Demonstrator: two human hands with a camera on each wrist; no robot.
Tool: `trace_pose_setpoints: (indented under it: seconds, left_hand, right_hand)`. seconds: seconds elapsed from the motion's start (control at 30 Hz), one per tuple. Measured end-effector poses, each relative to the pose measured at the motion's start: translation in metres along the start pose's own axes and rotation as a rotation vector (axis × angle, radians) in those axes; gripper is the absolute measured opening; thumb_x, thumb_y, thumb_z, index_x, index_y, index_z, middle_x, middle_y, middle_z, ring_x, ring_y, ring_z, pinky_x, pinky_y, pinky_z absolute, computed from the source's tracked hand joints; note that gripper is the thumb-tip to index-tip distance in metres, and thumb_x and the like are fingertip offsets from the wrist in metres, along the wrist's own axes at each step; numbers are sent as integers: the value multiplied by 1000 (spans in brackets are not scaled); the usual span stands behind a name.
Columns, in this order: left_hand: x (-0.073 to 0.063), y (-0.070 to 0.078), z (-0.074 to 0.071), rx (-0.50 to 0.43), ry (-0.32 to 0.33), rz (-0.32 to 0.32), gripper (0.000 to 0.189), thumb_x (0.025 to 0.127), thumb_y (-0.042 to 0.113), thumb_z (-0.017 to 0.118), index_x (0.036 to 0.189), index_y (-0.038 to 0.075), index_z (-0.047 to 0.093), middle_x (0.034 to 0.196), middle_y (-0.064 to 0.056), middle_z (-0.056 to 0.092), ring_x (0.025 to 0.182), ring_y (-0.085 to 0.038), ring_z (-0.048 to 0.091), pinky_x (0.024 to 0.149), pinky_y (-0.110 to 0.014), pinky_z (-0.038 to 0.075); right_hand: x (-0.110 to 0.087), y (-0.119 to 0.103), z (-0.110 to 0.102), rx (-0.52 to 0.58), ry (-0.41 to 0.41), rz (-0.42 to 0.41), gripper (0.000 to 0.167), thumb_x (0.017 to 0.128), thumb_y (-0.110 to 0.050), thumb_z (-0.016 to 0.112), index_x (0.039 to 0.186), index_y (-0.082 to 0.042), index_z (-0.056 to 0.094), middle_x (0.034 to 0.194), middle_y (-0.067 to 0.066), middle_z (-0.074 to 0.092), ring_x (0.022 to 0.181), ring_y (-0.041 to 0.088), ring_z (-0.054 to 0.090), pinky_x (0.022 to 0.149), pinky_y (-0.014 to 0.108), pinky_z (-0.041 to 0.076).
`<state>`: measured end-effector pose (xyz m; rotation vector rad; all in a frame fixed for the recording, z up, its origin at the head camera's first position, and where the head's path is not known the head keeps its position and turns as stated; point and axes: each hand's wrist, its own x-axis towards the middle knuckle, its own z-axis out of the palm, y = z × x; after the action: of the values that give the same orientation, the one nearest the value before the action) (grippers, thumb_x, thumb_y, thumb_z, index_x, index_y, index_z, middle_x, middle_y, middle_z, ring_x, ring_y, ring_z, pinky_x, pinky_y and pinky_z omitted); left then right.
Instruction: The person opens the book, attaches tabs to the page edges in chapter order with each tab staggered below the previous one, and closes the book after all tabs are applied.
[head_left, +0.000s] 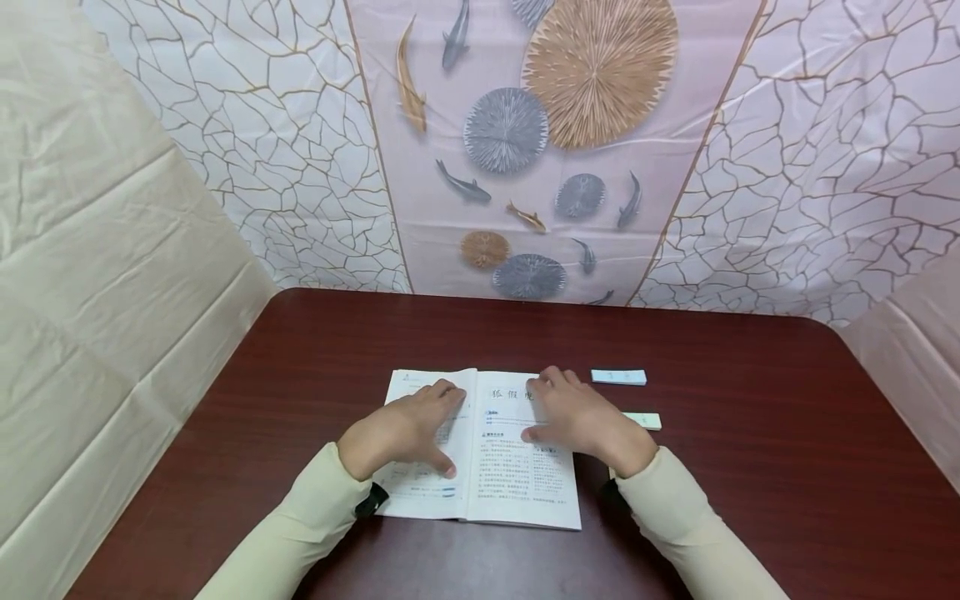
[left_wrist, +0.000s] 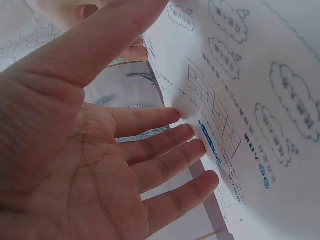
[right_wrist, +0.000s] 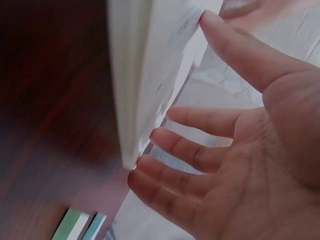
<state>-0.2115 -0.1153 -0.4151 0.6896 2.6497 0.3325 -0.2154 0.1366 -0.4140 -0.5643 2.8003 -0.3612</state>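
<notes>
An open textbook (head_left: 517, 483) with printed Chinese text lies flat on the table, its spine running away from me. My left hand (head_left: 405, 429) is over the left page, its fingers spread and fairly straight. In the left wrist view, the left fingertips (left_wrist: 210, 181) touch the page near printed cloud shapes and a small table. Over the right page is my right hand (head_left: 581, 417), thumb apart from the fingers. The right wrist view shows its fingertips (right_wrist: 159, 135) at the page's outer edge. The palms are raised off the paper, and neither hand grips anything.
To the right of the book lie a light blue paper pad (head_left: 618, 377) and a pale green one (head_left: 643, 421), the latter partly hidden by the right hand. The dark red-brown table (head_left: 750, 417) meets a patterned cloth backdrop (head_left: 300, 167) behind and cream cloth at the left side.
</notes>
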Motion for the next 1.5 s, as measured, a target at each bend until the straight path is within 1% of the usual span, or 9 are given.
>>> trace_pose_setpoints:
  seconds: [0.27,0.5,0.83,0.97,1.07,1.17,1.33,1.43,1.5]
  left_hand:
    - [1,2,-1,-14,-5,2,108,73,32,100,158,3,41,158,-14,43,145,-28,45,117,-42,41]
    - [1,1,1,-28,8,19,107,71,29,101,156,1,43,156,-14,45,143,-29,47,118,-42,40]
    - [2,2,1,-32,1,9,109,72,30,100,159,2,40,159,-15,42,146,-30,44,120,-43,38]
    - [2,1,1,-30,-1,8,108,73,30,100,159,2,40,159,-14,42,147,-30,44,119,-43,38]
    - [1,0,1,-31,0,10,107,73,30,99,159,3,41,159,-14,43,146,-30,44,119,-43,39]
    - [1,0,1,-38,3,15,107,73,29,100,158,2,41,158,-14,43,146,-30,45,119,-44,39]
    - [1,-1,1,-50,6,26,107,73,28,100,158,2,40,158,-13,43,146,-29,44,119,-43,39]
    - [0,-2,0,-53,5,33,106,74,28,99,158,1,41,157,-13,44,145,-29,45,118,-43,40]
    - [0,-2,0,-54,2,39,105,74,28,99,157,0,41,156,-13,44,144,-29,46,118,-43,40]
  right_hand:
    - [9,22,-7,2,17,37,91,87,-35,88,154,8,45,152,28,45,139,46,44,113,58,42]
    - [13,28,-6,36,24,40,85,85,-33,91,151,4,52,142,24,46,129,39,45,109,56,44]
    - [5,11,-3,-185,74,63,74,87,-38,88,144,-1,61,138,19,52,129,39,48,107,59,43]
    - [3,7,-2,-203,84,62,69,88,-36,87,142,-2,61,136,20,55,128,39,52,106,60,44]
    - [5,10,-1,-143,93,48,70,87,-33,89,143,-2,59,134,19,59,124,38,58,104,58,47]
    - [6,17,-3,-45,125,23,65,86,-24,90,139,-1,61,124,17,65,110,33,64,95,51,53]
    - [7,22,-8,208,171,5,46,92,-10,83,131,3,62,113,13,71,90,19,67,79,38,56]
    - [7,19,-10,377,161,15,43,99,-11,75,136,3,59,109,12,75,81,13,70,73,33,56]
    - [5,18,-12,440,157,17,43,102,-14,71,139,2,57,106,10,76,77,11,71,71,31,54]
